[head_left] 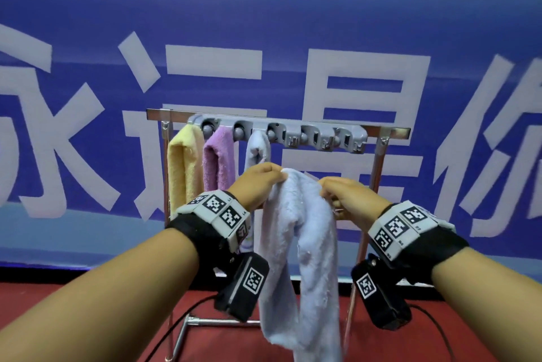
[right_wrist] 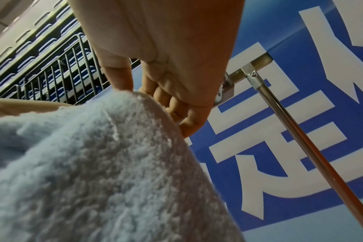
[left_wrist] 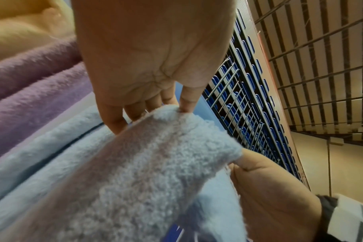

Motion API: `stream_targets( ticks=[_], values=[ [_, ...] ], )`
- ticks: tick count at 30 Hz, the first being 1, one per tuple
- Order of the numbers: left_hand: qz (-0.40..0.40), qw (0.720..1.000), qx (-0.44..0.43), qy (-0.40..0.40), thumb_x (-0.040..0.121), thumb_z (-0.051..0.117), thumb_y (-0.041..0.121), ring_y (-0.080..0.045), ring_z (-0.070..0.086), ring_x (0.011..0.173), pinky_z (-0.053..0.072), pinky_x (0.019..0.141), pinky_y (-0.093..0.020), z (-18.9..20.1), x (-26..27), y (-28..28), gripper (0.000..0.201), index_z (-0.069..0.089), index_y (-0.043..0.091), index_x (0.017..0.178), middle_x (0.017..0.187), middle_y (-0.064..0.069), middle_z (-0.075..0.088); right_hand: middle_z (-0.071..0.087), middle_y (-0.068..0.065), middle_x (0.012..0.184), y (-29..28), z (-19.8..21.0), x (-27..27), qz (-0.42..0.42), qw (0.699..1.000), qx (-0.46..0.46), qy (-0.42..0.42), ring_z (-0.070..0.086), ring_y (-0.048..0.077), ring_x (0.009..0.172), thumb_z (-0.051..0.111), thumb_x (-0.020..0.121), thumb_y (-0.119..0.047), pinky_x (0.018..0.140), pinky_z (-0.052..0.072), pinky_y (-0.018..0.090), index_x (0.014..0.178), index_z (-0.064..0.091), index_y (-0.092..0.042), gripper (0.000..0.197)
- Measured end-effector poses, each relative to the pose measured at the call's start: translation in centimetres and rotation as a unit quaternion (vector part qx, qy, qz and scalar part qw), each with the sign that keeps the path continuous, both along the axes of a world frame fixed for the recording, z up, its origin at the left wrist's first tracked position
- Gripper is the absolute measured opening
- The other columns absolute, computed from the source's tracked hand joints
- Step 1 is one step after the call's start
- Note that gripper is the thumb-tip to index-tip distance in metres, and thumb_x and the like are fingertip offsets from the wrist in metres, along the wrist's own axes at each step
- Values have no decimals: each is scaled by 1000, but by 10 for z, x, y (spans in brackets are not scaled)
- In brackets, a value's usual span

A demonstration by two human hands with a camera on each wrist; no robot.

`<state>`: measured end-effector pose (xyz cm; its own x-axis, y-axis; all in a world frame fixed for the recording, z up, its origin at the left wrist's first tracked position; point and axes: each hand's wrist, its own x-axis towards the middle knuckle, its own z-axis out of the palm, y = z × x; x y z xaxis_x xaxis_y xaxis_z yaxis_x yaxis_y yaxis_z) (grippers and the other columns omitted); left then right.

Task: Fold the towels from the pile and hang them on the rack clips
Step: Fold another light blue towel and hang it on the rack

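Note:
A pale blue towel point(head_left: 302, 247) hangs doubled over in front of the rack, held by its top edge. My left hand point(head_left: 261, 182) pinches the top left corner, and my right hand point(head_left: 343, 193) pinches the top right. The left wrist view shows the left hand point(left_wrist: 155, 91) on the towel point(left_wrist: 135, 172); the right wrist view shows the right hand point(right_wrist: 166, 81) on the towel point(right_wrist: 93, 163). Behind stands the grey clip bar point(head_left: 293, 134) on a metal rack point(head_left: 378, 162). A yellow towel point(head_left: 183, 165), a purple towel point(head_left: 218, 159) and a pale blue towel point(head_left: 258, 153) hang from its left clips.
Several clips on the right of the bar point(head_left: 331, 138) hold nothing. A blue banner with large white characters point(head_left: 264, 39) fills the background. The floor is red point(head_left: 88, 317), with a black cable point(head_left: 181, 314) near the rack's foot.

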<state>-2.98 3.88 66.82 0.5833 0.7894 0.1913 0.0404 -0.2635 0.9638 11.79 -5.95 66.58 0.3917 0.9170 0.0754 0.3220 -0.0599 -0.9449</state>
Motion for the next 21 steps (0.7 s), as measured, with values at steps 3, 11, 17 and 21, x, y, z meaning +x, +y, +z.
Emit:
stream_targets(
  ticks=[3, 11, 17, 21],
  values=[
    [32, 999, 26, -28, 91, 56, 15, -14, 49, 68, 40, 63, -25, 14, 19, 20, 15, 57, 25, 80, 85, 1, 56, 39, 3, 72, 19, 16, 10, -21, 999, 16, -21, 36, 14, 64, 40, 83, -5, 54, 36, 23, 86, 51, -14, 15],
    [59, 990, 124, -42, 90, 52, 5, -8, 41, 41, 30, 40, -19, 66, 59, 57, 24, 50, 22, 74, 61, 2, 45, 59, -2, 91, 64, 57, 46, -97, 989, 92, -56, 57, 18, 86, 51, 86, -7, 76, 52, 36, 87, 59, -24, 19],
    [109, 980, 169, 5, 89, 46, 0, -10, 40, 35, 24, 28, -12, 72, 77, 87, 29, 46, 22, 70, 62, 1, 47, 58, -2, 85, 96, 63, 51, -137, 981, 107, -90, 58, 19, 81, 52, 85, -10, 84, 52, 41, 79, 56, -28, 19],
    [137, 970, 195, 48, 90, 44, 2, -14, 39, 49, 29, 41, -21, 66, 86, 105, 31, 44, 24, 68, 68, 4, 47, 60, 0, 89, 115, 63, 53, -147, 975, 109, -124, 56, 14, 75, 54, 90, -13, 71, 51, 21, 89, 58, -20, 8]
  ],
)
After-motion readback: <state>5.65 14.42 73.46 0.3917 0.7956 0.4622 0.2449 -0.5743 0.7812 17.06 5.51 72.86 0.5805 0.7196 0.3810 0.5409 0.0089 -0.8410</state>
